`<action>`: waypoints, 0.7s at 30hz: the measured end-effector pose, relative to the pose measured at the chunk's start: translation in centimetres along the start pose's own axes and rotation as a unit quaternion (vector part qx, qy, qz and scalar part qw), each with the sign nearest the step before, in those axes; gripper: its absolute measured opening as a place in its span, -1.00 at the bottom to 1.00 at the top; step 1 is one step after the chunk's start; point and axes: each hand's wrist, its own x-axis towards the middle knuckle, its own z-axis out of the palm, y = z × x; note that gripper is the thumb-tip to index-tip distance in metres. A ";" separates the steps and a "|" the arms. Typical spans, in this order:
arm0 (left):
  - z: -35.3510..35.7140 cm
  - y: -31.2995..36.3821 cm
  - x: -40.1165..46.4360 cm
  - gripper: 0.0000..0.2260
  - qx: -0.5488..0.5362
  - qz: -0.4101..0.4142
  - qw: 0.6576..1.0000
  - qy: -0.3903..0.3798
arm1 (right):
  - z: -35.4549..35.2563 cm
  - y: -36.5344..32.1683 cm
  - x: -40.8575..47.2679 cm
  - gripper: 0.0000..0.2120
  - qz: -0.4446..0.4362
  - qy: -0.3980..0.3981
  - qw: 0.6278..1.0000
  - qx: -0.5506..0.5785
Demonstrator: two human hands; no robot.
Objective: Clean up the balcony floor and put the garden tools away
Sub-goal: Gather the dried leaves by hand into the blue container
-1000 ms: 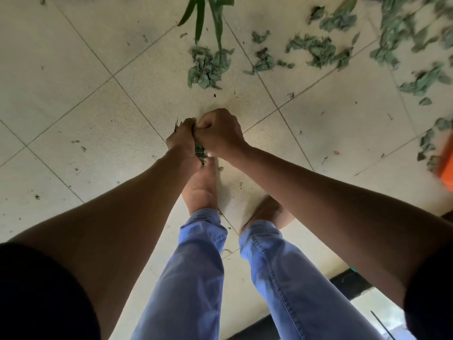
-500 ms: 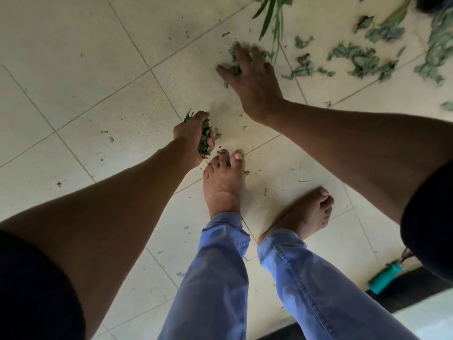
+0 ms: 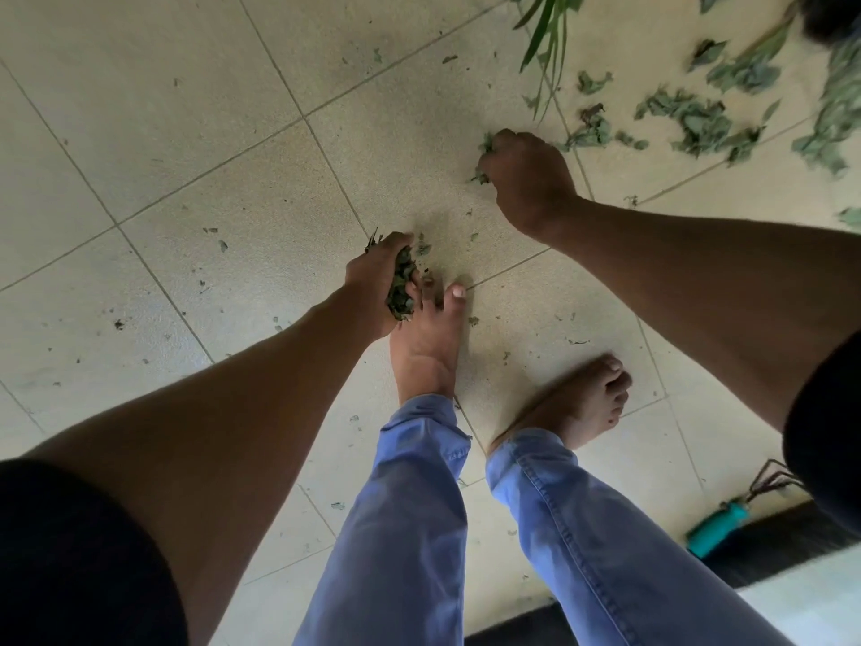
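My left hand (image 3: 377,277) grips a wad of dark green leaf scraps (image 3: 401,289) low over the beige tiled floor (image 3: 209,132), just in front of my bare left foot. Farther up and to the right, my right hand (image 3: 524,177) is curled into a fist around a small clump of leaves (image 3: 487,144) on the floor; bits stick out past the knuckles. More torn leaves (image 3: 699,123) lie scattered to the right of that hand. A teal-handled hand rake (image 3: 727,519) lies on the floor at the lower right.
Long green plant blades (image 3: 545,35) hang in at the top. Small leaf crumbs (image 3: 212,240) dot the tiles around my bare feet (image 3: 582,403). A dark threshold strip (image 3: 768,547) runs along the lower right.
My right hand was spread flat over the leaf clump and has now closed around it. My left hand still holds its wad beside my foot.
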 end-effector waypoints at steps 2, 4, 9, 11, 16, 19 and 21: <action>1.0 3.1 -4.8 -0.76 -0.076 -0.006 0.997 -0.011 | -0.3 -0.1 -0.7 -0.69 0.054 0.017 0.994 0.096; 1.2 4.0 -6.5 -0.79 -0.089 -0.007 0.996 -0.006 | -1.7 -0.9 -1.7 -0.78 0.110 0.034 0.967 0.228; 2.8 3.1 -10.3 -0.78 -0.070 -0.031 0.997 -0.007 | -8.1 -4.0 -6.3 -0.83 0.173 -0.032 0.835 0.522; 3.0 2.8 -11.8 -0.75 -0.094 -0.021 0.995 -0.017 | -10.8 -5.2 -8.5 -0.85 0.168 -0.083 0.751 0.633; 3.9 3.1 -16.9 -0.68 -0.175 -0.040 0.981 -0.080 | -15.6 -9.6 -12.9 -0.86 0.228 -0.164 0.541 0.792; 4.4 4.1 -20.1 -0.70 -0.226 -0.049 0.970 -0.075 | -17.5 -11.7 -13.3 -0.91 0.269 -0.044 0.675 0.686; 4.7 5.3 -22.1 -0.72 -0.245 -0.016 0.967 -0.072 | -19.0 -13.0 -12.9 -0.92 0.250 0.022 0.751 0.611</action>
